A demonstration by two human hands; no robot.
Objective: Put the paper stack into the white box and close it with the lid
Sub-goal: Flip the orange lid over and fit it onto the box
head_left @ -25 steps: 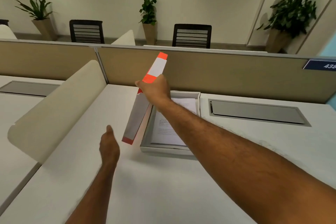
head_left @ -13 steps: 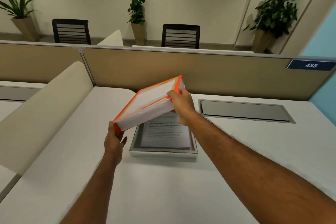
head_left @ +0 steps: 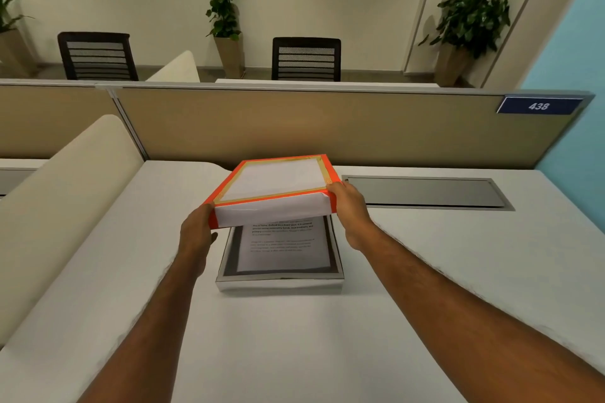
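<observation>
Counter [head_left: 294, 353] space up front is bare, then there's the white box [head_left: 278, 283] with the paper stack [head_left: 283, 247] already lying flat inside. Above its far half hangs the lid [head_left: 273, 188], orange-edged, top face up now; a second ago it stood on edge in one hand. Left hand [head_left: 195, 232] grips the near-left corner, right hand [head_left: 348, 203] clamps the right edge. Just lowering and lining it up left, I'd say.
</observation>
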